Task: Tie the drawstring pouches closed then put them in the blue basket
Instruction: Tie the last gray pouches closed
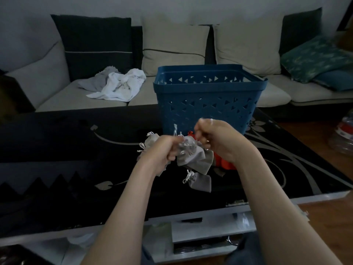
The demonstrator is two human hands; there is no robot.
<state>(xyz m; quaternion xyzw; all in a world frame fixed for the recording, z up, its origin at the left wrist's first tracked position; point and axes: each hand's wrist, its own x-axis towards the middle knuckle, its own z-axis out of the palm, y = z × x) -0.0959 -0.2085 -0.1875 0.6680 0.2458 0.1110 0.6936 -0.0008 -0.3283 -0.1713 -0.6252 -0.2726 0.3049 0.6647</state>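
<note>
Above the black table (57, 150), the left hand (164, 150) is gripping the gathered neck of a grey pouch (193, 158) with fingers curled tight, while the right hand (215, 142), also fisted, is apparently pinching its white drawstring (175, 130), though blur is obscuring the contact. The blue basket (208, 104) is standing on the table at 12 o'clock from the hands; a second grey pouch (200, 182) is lying at 6 o'clock of the held one, a red pouch (223, 163) at 4 o'clock.
</note>
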